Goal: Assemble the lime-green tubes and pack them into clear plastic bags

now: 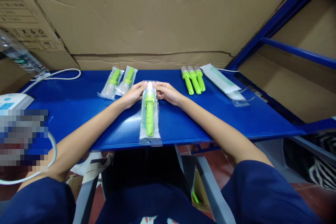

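Note:
Both of my hands grip the far end of a clear plastic bag [143, 122] that has a green tool with a clear cap [149, 119] inside. My left hand [133, 94] pinches its left edge, and my right hand [168, 92] pinches its right edge. The bag's near end reaches the table's front edge. Just left of my left hand lie two bagged green tools, one farther left [112, 82] and one nearer [128, 79]. Several unbagged green tools [193, 79] lie side by side beyond my right hand.
A stack of flat plastic bags [222, 81] lies at the right on the blue table [183, 122]. At the left are a white power strip [15, 101], a looping white cable [65, 70] and a clear bottle [22, 57]. Cardboard [157, 14] walls the back; a blue frame [296, 51] stands right.

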`<state>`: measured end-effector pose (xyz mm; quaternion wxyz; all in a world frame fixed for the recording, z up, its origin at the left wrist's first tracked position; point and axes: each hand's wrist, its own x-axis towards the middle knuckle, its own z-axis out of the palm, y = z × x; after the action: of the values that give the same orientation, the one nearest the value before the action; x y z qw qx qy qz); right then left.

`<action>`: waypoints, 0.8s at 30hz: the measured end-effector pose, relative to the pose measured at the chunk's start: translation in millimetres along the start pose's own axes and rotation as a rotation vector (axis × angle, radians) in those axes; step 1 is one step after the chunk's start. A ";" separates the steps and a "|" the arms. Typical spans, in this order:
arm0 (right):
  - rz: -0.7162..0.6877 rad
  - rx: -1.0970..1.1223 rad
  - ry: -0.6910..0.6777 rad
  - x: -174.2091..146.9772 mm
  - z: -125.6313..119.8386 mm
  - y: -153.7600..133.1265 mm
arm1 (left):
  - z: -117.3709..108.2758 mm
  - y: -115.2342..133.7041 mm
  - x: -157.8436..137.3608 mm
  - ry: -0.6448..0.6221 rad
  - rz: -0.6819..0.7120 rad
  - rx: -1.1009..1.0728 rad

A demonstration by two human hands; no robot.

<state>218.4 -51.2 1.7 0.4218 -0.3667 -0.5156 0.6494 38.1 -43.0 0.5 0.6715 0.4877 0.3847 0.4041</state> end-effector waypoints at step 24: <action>-0.127 -0.117 -0.037 0.0 -0.7 5.5 | -2.9 -2.4 1.6 -0.048 0.140 0.094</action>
<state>218.2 -51.6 -3.8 0.4303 -0.3455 -0.5825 0.5968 36.5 -41.1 -2.7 0.6269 0.5539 0.3519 0.4198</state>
